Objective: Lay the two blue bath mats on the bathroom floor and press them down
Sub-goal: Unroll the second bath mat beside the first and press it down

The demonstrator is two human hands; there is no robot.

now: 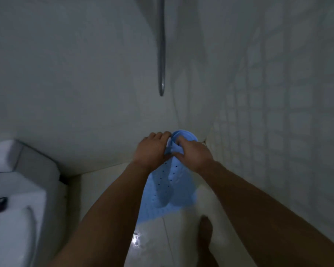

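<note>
— Where are you with the mats?

— Right at the start, I'd say. Both my hands are close together on the top end of the blue mats (169, 186), up in the corner where the two tiled walls (268, 112) meet. My left hand (152, 149) has its fingers curled round the left side of the bunched top edge, and my right hand (193, 153) pinches a fold of it just beside.

— Mats, plural? Are both there?

— I see layered rims at the top, so I think the two are stuck together, but I can't tell for certain. The rest hangs down to the floor (152, 237), with the lower end resting on the tiles near my bare foot (205, 228).

— So what comes next?

— Judging by the grip, I'm peeling one layer from the other. The next move calls for pulling my hands apart, then lowering one mat flat. The floor looks wet and shiny, so the mat may slide; I'd press from the middle outward.

— Anything in the way?

— The toilet (18, 199) stands well to the left, and a metal pipe (161, 45) runs down the wall above.
</note>
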